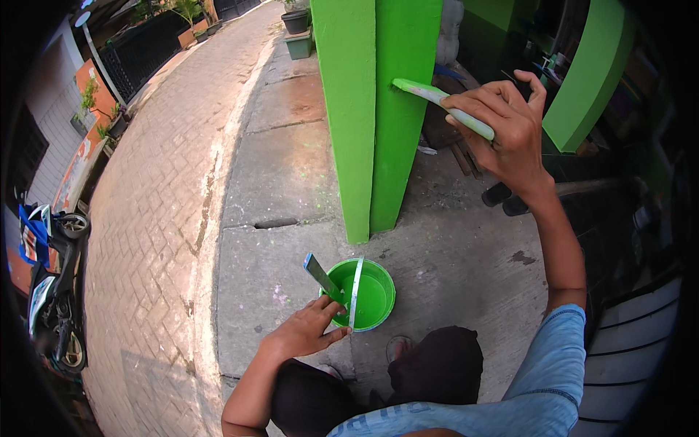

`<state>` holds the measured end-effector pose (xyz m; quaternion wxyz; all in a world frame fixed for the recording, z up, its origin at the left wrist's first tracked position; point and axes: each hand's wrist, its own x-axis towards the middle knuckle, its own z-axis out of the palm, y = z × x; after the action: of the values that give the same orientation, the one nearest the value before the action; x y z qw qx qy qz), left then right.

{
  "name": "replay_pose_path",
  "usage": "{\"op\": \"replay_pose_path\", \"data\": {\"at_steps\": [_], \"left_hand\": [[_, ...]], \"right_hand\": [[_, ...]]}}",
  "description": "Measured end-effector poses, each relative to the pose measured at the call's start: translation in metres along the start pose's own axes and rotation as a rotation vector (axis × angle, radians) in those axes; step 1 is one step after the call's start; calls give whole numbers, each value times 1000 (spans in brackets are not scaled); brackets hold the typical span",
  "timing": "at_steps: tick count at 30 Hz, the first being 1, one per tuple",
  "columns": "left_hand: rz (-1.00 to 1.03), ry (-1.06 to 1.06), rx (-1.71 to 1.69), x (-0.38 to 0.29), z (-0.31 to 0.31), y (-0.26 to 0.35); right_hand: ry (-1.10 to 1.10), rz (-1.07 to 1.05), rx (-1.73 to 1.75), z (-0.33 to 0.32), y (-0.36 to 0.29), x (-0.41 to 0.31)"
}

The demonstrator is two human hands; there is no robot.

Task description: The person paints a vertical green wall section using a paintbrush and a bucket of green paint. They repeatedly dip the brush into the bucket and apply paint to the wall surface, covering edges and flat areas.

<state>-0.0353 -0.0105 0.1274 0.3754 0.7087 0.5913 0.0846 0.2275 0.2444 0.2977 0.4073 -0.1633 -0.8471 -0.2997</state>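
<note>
My right hand (505, 123) grips the pale, paint-smeared handle of a paintbrush (431, 94). The bristles meet the darker green face of a square pillar (403, 131); its other visible face is a lighter green. Below stands a round bucket (393, 289) of bright green paint (374, 303), with a pale carrying handle (356, 289) arched across its mouth. At its near-left rim is my left hand (303, 330), fingers over the edge and thumb by the handle's lower end. A flat stirring stick (322, 276) leans out of the paint towards the upper left.
Paint-spotted concrete slabs (278, 180) surround the pillar's foot, with a slot (276, 223) in one. A paved lane (153, 218) runs along the left, where a motorbike (54, 289) is parked. Dark sandals (505, 199) and wood strips (464, 161) lie right of the pillar. Potted plants (296, 22) stand behind.
</note>
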Motion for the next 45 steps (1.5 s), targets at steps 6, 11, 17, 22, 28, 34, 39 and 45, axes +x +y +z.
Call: {"op": "replay_pose_path", "data": {"at_steps": [6,11,17,22,28,34,39,45], "left_hand": [[11,11,0,-3,2,2],[-11,2,4,-6,0,2],[-7,-18,2,0,0,-2],[4,10,-2,-3,0,0],[-4,5,0,-3,-1,3],[-21,-39,-19,-2,0,-7],[-17,-23,-29,-1,1,-8],[-13,-23,4,0,1,-5]], "right_hand": [[167,12,-248,10,-10,-31],[-106,-29,18,29,-27,-74],[-168,104,182,12,4,-19],[137,42,-144,-3,6,-4],[38,-51,-175,39,-26,-91],[-273,50,197,26,-11,-58],[-69,23,58,-18,39,30],[300,-58,-298,-8,27,3]]}}
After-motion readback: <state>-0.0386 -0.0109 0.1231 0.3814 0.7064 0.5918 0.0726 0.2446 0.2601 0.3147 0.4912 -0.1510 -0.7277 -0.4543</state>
